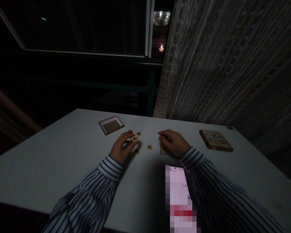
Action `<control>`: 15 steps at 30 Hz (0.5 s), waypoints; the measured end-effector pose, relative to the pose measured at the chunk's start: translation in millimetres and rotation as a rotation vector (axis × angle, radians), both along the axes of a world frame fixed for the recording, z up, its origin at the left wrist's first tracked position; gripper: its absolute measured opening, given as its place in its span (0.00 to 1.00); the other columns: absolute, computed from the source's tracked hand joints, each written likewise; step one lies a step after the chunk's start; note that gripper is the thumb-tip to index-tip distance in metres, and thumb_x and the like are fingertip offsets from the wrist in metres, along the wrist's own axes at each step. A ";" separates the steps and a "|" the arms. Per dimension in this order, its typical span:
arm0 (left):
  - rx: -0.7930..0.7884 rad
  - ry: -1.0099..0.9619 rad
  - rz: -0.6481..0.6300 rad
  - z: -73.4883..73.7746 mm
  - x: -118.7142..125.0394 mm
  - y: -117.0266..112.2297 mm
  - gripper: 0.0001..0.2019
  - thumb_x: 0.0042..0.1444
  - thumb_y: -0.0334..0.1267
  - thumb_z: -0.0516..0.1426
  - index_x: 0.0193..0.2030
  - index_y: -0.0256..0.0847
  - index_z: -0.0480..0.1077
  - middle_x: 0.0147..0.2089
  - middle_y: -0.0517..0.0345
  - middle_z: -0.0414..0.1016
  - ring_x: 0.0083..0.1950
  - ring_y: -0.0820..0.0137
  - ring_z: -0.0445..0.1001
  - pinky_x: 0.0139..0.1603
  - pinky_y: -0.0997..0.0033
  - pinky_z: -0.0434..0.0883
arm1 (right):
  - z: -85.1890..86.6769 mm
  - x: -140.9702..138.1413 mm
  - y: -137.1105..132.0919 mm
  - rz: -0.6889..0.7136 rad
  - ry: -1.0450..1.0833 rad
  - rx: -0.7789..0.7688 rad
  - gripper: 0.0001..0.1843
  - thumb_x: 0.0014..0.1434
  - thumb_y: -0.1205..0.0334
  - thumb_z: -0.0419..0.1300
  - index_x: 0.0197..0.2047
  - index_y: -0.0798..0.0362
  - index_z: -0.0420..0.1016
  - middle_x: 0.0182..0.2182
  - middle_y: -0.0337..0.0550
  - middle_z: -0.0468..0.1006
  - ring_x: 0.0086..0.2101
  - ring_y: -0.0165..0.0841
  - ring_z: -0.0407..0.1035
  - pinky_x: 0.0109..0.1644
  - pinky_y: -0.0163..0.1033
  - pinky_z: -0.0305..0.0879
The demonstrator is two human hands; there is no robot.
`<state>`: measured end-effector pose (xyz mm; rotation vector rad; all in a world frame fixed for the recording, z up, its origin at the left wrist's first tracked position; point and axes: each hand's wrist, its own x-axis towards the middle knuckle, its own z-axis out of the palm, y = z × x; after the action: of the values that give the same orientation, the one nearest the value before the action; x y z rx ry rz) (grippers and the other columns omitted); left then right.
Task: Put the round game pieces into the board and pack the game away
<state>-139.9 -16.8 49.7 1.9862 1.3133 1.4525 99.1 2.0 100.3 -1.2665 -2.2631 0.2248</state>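
Note:
My left hand (pixel 121 149) pinches a round Chinese chess piece (pixel 134 138) between thumb and fingers, its dark character facing up. Around that hand lie several more pieces on the white table: one piece (pixel 139 133) just beyond, another piece (pixel 137 151) by the thumb and a third piece (pixel 149 147) towards the middle. My right hand (pixel 173 141) has its fingers curled over a small box of pieces (pixel 164 149), partly covered by the hand. Whether those fingers hold anything is hidden.
An open, shallow box lid (pixel 111 125) lies at the table's far left. A flat patterned box (pixel 215 140) rests at the right. Close to me, a lit phone (pixel 180 194) lies beside my right forearm. String curtains (pixel 208 64) hang behind the white table (pixel 50 155).

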 end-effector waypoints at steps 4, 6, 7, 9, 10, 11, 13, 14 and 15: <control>0.020 0.013 -0.038 0.5 11.9 2.2 0.14 0.51 0.39 0.55 0.45 0.39 0.67 0.51 0.48 0.66 0.54 0.62 0.64 0.45 0.62 0.70 | -3.9 11.3 -1.6 -0.027 0.016 -0.003 0.16 0.56 0.60 0.50 0.45 0.55 0.71 0.38 0.45 0.74 0.39 0.32 0.67 0.44 0.38 0.61; 0.023 0.025 -0.048 0.4 18.6 3.1 0.15 0.51 0.39 0.55 0.45 0.39 0.67 0.49 0.48 0.67 0.52 0.64 0.65 0.45 0.63 0.70 | -6.2 17.0 -1.7 -0.041 0.035 0.004 0.16 0.56 0.60 0.50 0.45 0.55 0.71 0.38 0.45 0.74 0.38 0.32 0.67 0.44 0.37 0.61; 0.017 0.028 -0.053 0.2 22.2 3.4 0.15 0.51 0.39 0.55 0.45 0.39 0.67 0.48 0.49 0.67 0.50 0.65 0.67 0.44 0.63 0.70 | -7.5 19.8 -1.6 -0.049 0.043 0.005 0.16 0.56 0.60 0.50 0.45 0.55 0.71 0.38 0.45 0.74 0.38 0.32 0.67 0.43 0.37 0.61; 0.005 0.029 -0.063 -0.4 30.0 3.9 0.15 0.51 0.39 0.54 0.45 0.38 0.67 0.47 0.49 0.68 0.47 0.66 0.68 0.43 0.64 0.71 | -10.3 25.4 -1.1 -0.072 0.060 0.002 0.16 0.56 0.60 0.50 0.44 0.54 0.71 0.38 0.45 0.75 0.38 0.32 0.68 0.43 0.37 0.61; 0.004 0.027 -0.066 -0.9 34.1 4.2 0.15 0.52 0.39 0.54 0.46 0.38 0.67 0.47 0.49 0.68 0.46 0.66 0.69 0.42 0.64 0.71 | -11.9 28.0 -0.8 -0.084 0.070 -0.001 0.15 0.56 0.60 0.50 0.44 0.54 0.72 0.38 0.45 0.75 0.38 0.32 0.68 0.43 0.37 0.62; 0.007 0.028 -0.069 -1.5 38.3 4.5 0.15 0.52 0.39 0.54 0.46 0.38 0.67 0.46 0.49 0.68 0.46 0.66 0.69 0.42 0.64 0.71 | -13.4 30.6 -0.5 -0.097 0.082 -0.006 0.15 0.56 0.60 0.50 0.44 0.54 0.72 0.38 0.44 0.75 0.38 0.32 0.68 0.43 0.37 0.62; 0.016 0.037 -0.072 -3.1 46.8 5.5 0.14 0.52 0.39 0.54 0.45 0.38 0.67 0.45 0.50 0.69 0.46 0.66 0.69 0.42 0.64 0.71 | -16.0 35.3 0.0 -0.123 0.116 -0.016 0.15 0.55 0.61 0.51 0.43 0.54 0.72 0.38 0.44 0.75 0.38 0.32 0.68 0.43 0.37 0.62; 0.020 0.046 -0.075 -3.8 51.0 6.2 0.14 0.52 0.39 0.54 0.45 0.38 0.67 0.44 0.50 0.69 0.46 0.66 0.69 0.42 0.64 0.71 | -16.8 37.4 0.1 -0.134 0.134 -0.020 0.15 0.55 0.61 0.51 0.43 0.54 0.72 0.37 0.44 0.75 0.38 0.32 0.68 0.44 0.38 0.62; 0.022 0.057 -0.082 -4.3 55.0 7.0 0.14 0.52 0.39 0.54 0.45 0.39 0.68 0.44 0.50 0.69 0.46 0.66 0.69 0.42 0.63 0.71 | -17.3 39.5 0.1 -0.138 0.150 -0.025 0.14 0.55 0.61 0.51 0.42 0.53 0.73 0.37 0.43 0.76 0.39 0.32 0.68 0.44 0.38 0.62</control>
<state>-84.9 -9.9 45.4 2.0847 1.2283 1.3874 138.6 2.2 82.9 -1.3656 -2.0435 0.2878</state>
